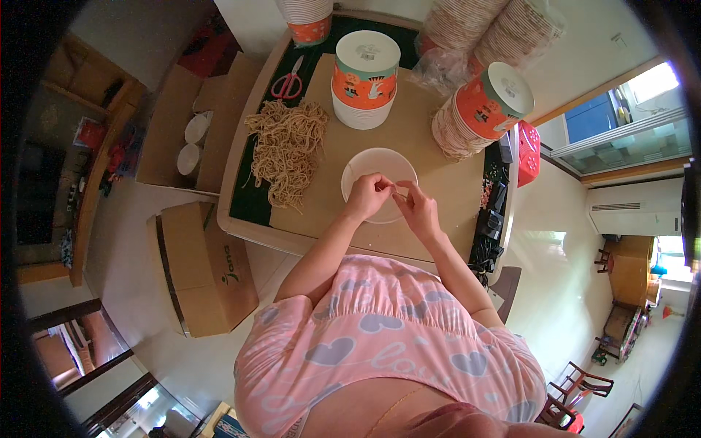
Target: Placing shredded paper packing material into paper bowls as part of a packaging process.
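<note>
A white paper tub [380, 157] stands open in front of me on the cardboard-covered table, and both hands meet over it. My left hand [369, 196] is closed, its thumb and fingertips pinched together. My right hand [419, 212] is closed too, its fingertips touching those of the left. What they pinch is too small to make out. A thin pale strand shows at the tub's upper left rim. Left of the tub lies a loose heap of tan twine [288, 146], with red-handled scissors [287, 86] just beyond it.
Beyond the tub stands an upturned stack of orange-and-green printed tubs [366, 80]. Another stack [485, 109] leans at the right, near plastic-wrapped stacks [511, 33]. Black cables and adapters [491, 223] line the right edge. Cardboard boxes [208, 266] sit on the floor at left.
</note>
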A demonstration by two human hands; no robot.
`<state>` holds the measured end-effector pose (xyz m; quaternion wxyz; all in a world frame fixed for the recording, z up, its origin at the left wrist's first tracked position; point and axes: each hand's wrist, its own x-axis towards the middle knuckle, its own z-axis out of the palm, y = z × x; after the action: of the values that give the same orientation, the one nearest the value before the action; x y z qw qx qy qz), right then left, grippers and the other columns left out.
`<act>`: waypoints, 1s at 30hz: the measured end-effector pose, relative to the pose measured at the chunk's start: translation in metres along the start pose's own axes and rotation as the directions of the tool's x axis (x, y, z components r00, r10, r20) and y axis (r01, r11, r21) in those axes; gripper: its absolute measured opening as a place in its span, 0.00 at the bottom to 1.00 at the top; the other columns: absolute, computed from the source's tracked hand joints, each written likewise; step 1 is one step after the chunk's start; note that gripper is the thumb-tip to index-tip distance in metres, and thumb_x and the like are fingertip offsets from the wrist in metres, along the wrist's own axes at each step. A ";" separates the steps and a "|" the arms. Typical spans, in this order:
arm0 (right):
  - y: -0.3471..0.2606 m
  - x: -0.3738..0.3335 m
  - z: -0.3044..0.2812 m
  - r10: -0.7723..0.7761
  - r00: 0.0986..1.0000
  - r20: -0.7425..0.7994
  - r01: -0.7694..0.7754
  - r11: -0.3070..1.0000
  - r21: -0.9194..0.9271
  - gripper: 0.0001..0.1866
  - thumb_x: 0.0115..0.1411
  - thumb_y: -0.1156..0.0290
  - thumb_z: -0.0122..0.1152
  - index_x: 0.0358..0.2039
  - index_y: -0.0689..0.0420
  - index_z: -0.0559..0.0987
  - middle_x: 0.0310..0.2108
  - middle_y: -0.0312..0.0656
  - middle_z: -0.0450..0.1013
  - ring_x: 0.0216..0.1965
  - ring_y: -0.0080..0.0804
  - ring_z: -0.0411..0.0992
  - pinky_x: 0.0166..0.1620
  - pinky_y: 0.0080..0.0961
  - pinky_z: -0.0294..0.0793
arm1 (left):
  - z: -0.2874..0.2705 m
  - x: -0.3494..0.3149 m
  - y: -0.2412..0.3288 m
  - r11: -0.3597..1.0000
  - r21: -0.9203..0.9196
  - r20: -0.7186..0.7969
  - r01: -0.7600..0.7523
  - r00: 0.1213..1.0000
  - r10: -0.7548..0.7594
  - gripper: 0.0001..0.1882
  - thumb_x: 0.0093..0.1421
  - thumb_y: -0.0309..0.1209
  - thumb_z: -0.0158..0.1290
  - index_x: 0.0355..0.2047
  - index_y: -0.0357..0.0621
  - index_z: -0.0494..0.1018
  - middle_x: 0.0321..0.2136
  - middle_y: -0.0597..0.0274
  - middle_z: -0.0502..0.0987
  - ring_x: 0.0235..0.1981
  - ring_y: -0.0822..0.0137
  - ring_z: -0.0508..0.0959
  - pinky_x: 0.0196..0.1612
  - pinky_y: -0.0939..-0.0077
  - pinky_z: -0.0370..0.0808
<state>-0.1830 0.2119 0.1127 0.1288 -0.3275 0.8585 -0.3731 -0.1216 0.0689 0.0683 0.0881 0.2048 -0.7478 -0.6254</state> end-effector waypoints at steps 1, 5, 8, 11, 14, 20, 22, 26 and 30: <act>0.002 0.000 0.001 0.001 1.000 0.000 -0.001 1.000 0.000 0.05 0.56 0.71 0.57 0.34 0.53 0.75 0.17 0.46 0.69 0.18 0.41 0.70 0.22 0.32 0.67 | 0.000 0.000 0.001 1.000 0.000 0.001 0.000 1.000 0.000 0.04 0.56 0.26 0.55 0.28 0.38 0.75 0.20 0.66 0.76 0.20 0.78 0.73 0.23 0.82 0.70; 0.011 -0.001 0.006 -0.040 0.997 -0.060 0.043 0.998 0.046 0.05 0.56 0.70 0.57 0.34 0.53 0.75 0.19 0.48 0.71 0.19 0.42 0.71 0.23 0.32 0.68 | -0.001 0.000 0.004 0.999 0.042 -0.003 -0.017 1.000 0.017 0.04 0.56 0.27 0.55 0.28 0.38 0.75 0.20 0.66 0.76 0.19 0.78 0.73 0.23 0.82 0.70; 0.010 -0.001 0.005 -0.078 0.994 -0.082 0.081 0.996 0.041 0.04 0.57 0.70 0.56 0.33 0.54 0.75 0.20 0.48 0.72 0.21 0.43 0.72 0.24 0.32 0.69 | -0.001 -0.001 0.006 0.998 0.050 -0.014 -0.035 0.999 0.036 0.04 0.55 0.27 0.55 0.28 0.38 0.75 0.20 0.66 0.76 0.19 0.78 0.73 0.23 0.82 0.70; 0.010 -0.001 0.006 -0.063 0.995 -0.073 0.064 0.998 0.016 0.04 0.57 0.70 0.56 0.32 0.54 0.75 0.22 0.49 0.73 0.23 0.46 0.73 0.25 0.34 0.70 | -0.001 -0.002 0.012 0.998 0.055 -0.032 -0.027 0.999 0.029 0.04 0.53 0.26 0.55 0.27 0.38 0.75 0.21 0.62 0.77 0.22 0.72 0.75 0.27 0.78 0.72; 0.012 -0.002 0.005 -0.070 0.995 -0.070 0.070 0.998 0.003 0.04 0.56 0.70 0.56 0.32 0.54 0.76 0.24 0.49 0.73 0.25 0.47 0.73 0.25 0.35 0.71 | 0.000 -0.005 0.017 0.990 0.120 -0.085 -0.075 0.993 0.085 0.03 0.52 0.25 0.54 0.26 0.38 0.73 0.23 0.57 0.77 0.25 0.62 0.78 0.30 0.72 0.74; 0.014 -0.002 0.007 -0.134 0.987 -0.085 0.135 0.991 0.009 0.04 0.56 0.70 0.56 0.31 0.55 0.77 0.26 0.48 0.74 0.27 0.48 0.74 0.28 0.35 0.72 | 0.015 -0.006 0.015 0.836 0.502 -0.175 -0.221 0.921 0.348 0.02 0.53 0.25 0.50 0.25 0.41 0.69 0.26 0.55 0.73 0.26 0.52 0.75 0.29 0.61 0.72; 0.015 -0.002 0.006 -0.133 0.987 -0.087 0.135 0.991 0.013 0.04 0.56 0.70 0.56 0.31 0.55 0.77 0.26 0.47 0.74 0.28 0.48 0.74 0.28 0.35 0.72 | 0.017 -0.006 0.015 0.831 0.519 -0.186 -0.197 0.924 0.335 0.02 0.54 0.26 0.50 0.25 0.42 0.68 0.27 0.55 0.72 0.27 0.52 0.75 0.29 0.60 0.72; 0.009 -0.001 -0.001 -0.079 0.993 -0.083 0.081 0.997 0.016 0.06 0.56 0.69 0.57 0.31 0.57 0.77 0.27 0.47 0.75 0.29 0.46 0.74 0.30 0.34 0.72 | 0.013 -0.006 0.019 0.882 0.429 -0.206 -0.195 0.930 0.306 0.03 0.54 0.26 0.51 0.25 0.40 0.69 0.26 0.54 0.73 0.28 0.52 0.75 0.29 0.62 0.71; 0.009 0.008 -0.002 -0.079 0.989 -0.127 0.094 0.989 0.117 0.07 0.55 0.70 0.59 0.32 0.59 0.77 0.28 0.46 0.75 0.25 0.40 0.73 0.28 0.29 0.71 | 0.011 -0.008 0.028 0.917 0.329 -0.167 -0.227 0.941 0.293 0.03 0.53 0.25 0.52 0.25 0.40 0.69 0.25 0.55 0.74 0.27 0.54 0.76 0.29 0.64 0.72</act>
<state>-0.1943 0.2128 0.1077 0.0795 -0.3328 0.8251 -0.4496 -0.1239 0.0861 0.0946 0.2177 0.1799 -0.8421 -0.4595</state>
